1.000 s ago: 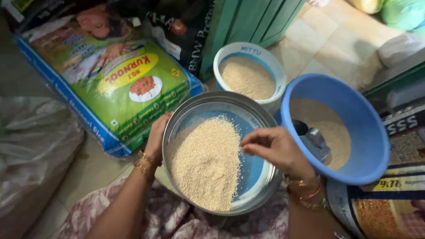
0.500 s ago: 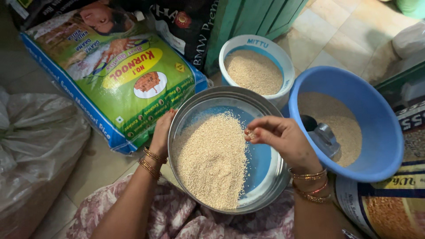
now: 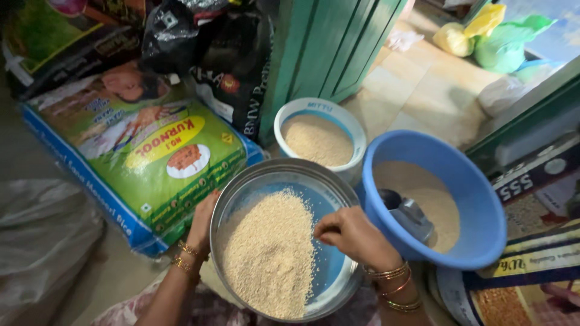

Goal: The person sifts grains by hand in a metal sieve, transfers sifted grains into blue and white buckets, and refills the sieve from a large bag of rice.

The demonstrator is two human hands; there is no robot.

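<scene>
Head view showed the right hand inside the tray, fingertips pinched together just beside the grain, which lay heaped leftward of them toward the tray's left rim. That rim was gripped by the left hand, fingers curled over it.

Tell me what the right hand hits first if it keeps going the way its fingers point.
Probably the heap of grain in the round metal tray; the right hand points left just above it, though height is unclear.
</scene>
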